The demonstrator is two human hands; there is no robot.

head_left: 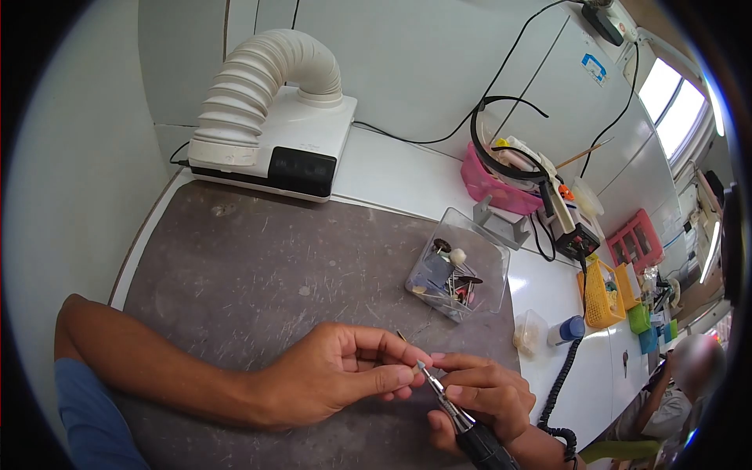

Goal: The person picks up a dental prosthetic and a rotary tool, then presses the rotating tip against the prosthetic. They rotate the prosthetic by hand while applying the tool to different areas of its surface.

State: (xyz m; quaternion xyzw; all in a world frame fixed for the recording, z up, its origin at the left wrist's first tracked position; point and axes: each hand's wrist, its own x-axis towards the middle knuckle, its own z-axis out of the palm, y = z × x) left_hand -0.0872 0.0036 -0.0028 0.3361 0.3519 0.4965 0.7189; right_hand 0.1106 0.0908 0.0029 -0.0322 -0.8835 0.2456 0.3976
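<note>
My left hand [337, 376] pinches a small piece between thumb and fingers; a thin rod sticks up behind the fingertips, and the rest of the piece is hidden. In my right hand [489, 395] is a rotary handpiece [470, 431], black with a metal front, held like a pen. Its small grey pointed tip [421, 365] meets the left fingertips. Both hands are over the dark, scratched mat [258, 274]. Beyond them, a clear plastic box [427, 266] holds several rotary bits and discs.
A white unit [337, 149] with a ribbed hose [239, 94] stands at the back left. Right of the mat are a pink basket [482, 180], a yellow basket [599, 301], a blue-capped jar [565, 331] and a coiled cord [558, 392]. Another person [666, 399] sits at far right.
</note>
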